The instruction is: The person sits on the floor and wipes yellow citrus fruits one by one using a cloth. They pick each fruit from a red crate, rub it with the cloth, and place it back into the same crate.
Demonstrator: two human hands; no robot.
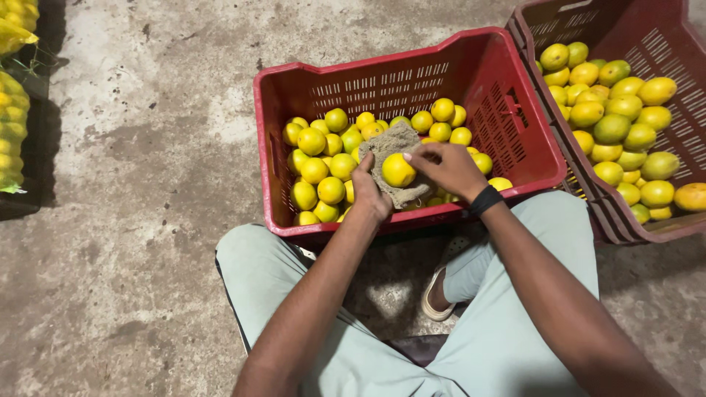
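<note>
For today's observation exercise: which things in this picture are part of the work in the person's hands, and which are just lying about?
In use:
- yellow fruit, cradled in the cloth
- brown cloth
- left hand, holding cloth and fruit
- right hand, fingers on the fruit
- near red crate of fruit

Lying about:
- second red crate, also holding fruit
- netted sacks of fruit
- concrete floor

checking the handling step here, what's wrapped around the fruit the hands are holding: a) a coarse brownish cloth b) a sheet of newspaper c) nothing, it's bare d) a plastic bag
a: the yellow fruit sits in a coarse brownish cloth cupped by the left hand, with the right hand on it, over the red crate.
</note>
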